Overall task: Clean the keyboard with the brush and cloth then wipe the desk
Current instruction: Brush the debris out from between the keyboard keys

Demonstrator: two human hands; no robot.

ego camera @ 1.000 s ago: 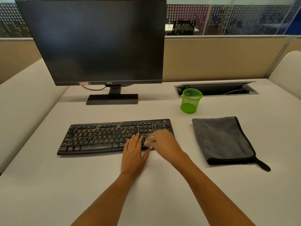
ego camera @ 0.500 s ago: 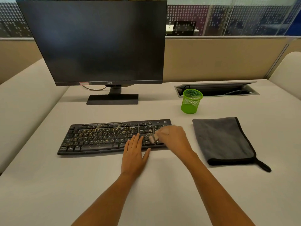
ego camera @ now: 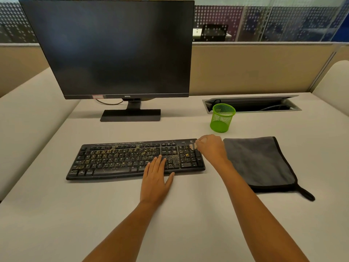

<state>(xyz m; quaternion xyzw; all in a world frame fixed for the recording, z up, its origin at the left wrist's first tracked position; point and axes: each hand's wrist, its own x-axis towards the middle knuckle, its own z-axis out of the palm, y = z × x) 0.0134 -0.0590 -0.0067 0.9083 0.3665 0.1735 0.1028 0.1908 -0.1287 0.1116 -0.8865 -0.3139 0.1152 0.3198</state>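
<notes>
- One monitor [ego camera: 113, 48]
- One keyboard [ego camera: 117, 159]
- One brush [ego camera: 193, 147], pale and partly hidden
- One cloth [ego camera: 258, 163]
- One green mesh cup [ego camera: 221, 121]
- One cable hatch [ego camera: 251, 104] in the surface [ego camera: 94, 214]
- Two hands: left hand [ego camera: 155, 183], right hand [ego camera: 211, 148]
- Many yellow crumbs [ego camera: 120, 154] on the keyboard, too small to count
</notes>
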